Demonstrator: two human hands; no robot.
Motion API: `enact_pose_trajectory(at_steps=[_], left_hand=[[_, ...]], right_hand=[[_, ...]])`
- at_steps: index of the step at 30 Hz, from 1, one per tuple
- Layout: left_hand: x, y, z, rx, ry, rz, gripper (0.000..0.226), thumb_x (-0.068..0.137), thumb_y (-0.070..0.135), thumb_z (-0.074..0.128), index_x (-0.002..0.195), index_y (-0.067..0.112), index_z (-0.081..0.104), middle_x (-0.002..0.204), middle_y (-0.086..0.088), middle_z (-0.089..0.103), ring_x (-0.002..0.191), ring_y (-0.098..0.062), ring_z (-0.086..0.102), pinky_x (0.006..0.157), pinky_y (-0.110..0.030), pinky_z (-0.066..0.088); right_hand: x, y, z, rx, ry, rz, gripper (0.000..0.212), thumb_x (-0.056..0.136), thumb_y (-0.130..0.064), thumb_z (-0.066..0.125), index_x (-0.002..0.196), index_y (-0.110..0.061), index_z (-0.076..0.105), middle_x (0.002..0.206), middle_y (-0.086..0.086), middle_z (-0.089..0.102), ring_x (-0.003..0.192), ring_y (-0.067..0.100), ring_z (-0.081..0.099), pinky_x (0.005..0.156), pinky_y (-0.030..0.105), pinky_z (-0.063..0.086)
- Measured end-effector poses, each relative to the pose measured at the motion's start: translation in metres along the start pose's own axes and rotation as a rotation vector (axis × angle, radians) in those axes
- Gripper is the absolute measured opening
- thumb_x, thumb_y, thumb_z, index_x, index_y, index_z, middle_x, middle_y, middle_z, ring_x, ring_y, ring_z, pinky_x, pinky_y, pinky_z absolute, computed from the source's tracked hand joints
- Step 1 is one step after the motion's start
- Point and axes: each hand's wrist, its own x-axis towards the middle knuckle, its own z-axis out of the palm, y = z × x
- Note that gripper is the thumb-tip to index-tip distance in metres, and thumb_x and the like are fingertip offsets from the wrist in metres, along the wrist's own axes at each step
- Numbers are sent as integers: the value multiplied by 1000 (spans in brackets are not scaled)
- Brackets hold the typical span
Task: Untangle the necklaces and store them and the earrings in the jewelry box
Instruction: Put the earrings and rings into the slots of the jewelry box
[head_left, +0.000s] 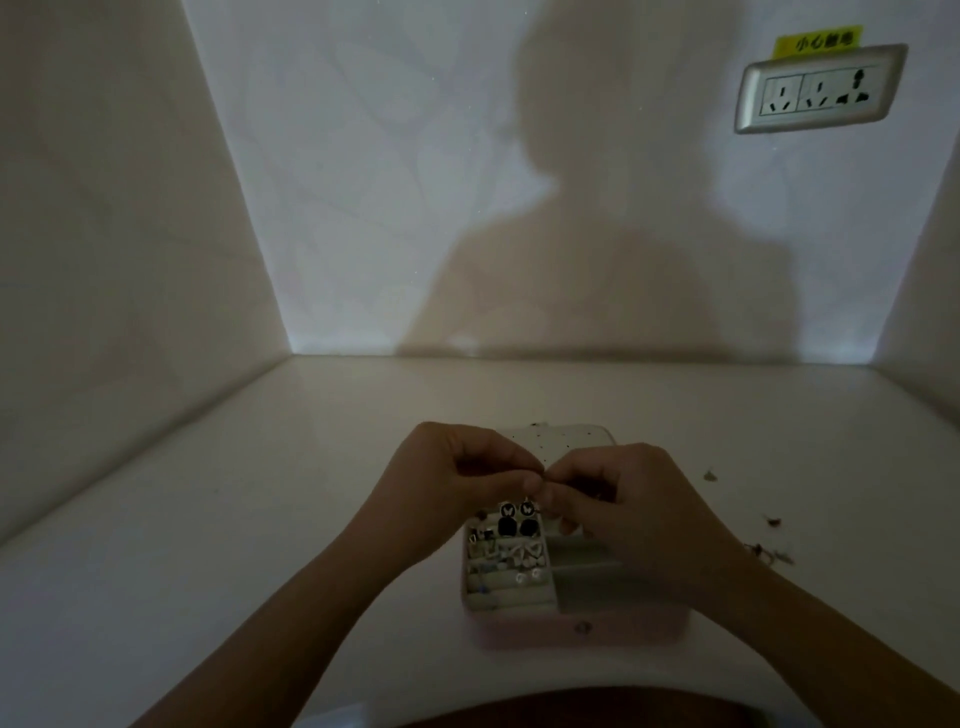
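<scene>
Dim white walls close in a pale bench, with a wall socket under a yellow label at about 1 o'clock and a person's shadow falling across the back wall. From the head camera, the jewelry box sits open at 6 o'clock on the bench, its perforated lid standing up behind the hands. Its left compartments hold earrings, among them two dark pairs with butterfly cards near the far edge, and small pale pieces in the padded rows below; the right-hand section looks grey and mostly hidden by the right forearm. Both hands meet just above the far side of the box: the left hand and the right hand have fingertips pinched together, touching at the middle, closed on something very small that is too fine and too dark to identify. Loose bits of jewelry lie scattered on the bench at 3 o'clock, well apart from the box, too blurred to tell necklaces from other pieces.
</scene>
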Motion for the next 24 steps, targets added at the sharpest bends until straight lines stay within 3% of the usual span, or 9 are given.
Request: enact_pose_trajectory(at_steps=[3,6,9,11,14,18,24], left_hand=[[-7,-4,-6,6,-16,1,9,79,11,70,79,19,74,71,6,72,68,-3,67,65,-14,50],[-14,-9,-11,80,-59,-18,11,82,11,67,80,20,72,66,12,69,62,5,61,59,-9,44],[-18,-15,-16,73,-109,-62,11,82,12,67,80,22,72,75,2,72,62,2,61,58,-11,45],[-20,-18,-18,52,-134,-95,12,82,13,68,79,24,72,80,-2,73,65,-3,63,59,-14,47],[-22,-21,-19,41,-167,-128,12,81,12,68,79,23,70,80,-2,73,67,-6,65,59,-15,48],[-24,-22,-18,61,-244,-183,9,82,10,68,82,18,71,78,-5,73,66,-7,64,58,-15,48],[-26,-20,-19,79,-299,-236,12,82,10,68,81,21,71,70,4,71,61,-1,61,55,-13,45]], right_hand=[[-2,-2,7,-80,-31,-63,10,87,-21,65,90,-24,74,72,-18,67,71,-3,62,65,9,44],[-5,5,11,-202,-98,-132,22,86,-34,56,100,-28,72,86,-22,64,82,-5,60,72,8,45],[-12,17,13,-352,-148,-194,30,85,-43,47,102,-33,69,100,-20,66,91,-5,59,81,22,50],[-17,21,12,-400,-144,-278,29,86,-35,46,101,-31,70,106,-15,68,97,-3,60,86,24,50],[-24,20,9,-398,-172,-389,34,82,-18,45,99,-23,73,109,-11,69,105,-1,57,98,10,36],[-28,30,11,-457,-249,-446,38,82,-16,45,110,-29,67,118,-16,64,117,0,51,102,20,40],[-30,37,13,-483,-230,-456,39,81,-16,44,111,-29,64,118,-16,64,117,1,51,101,24,41]])
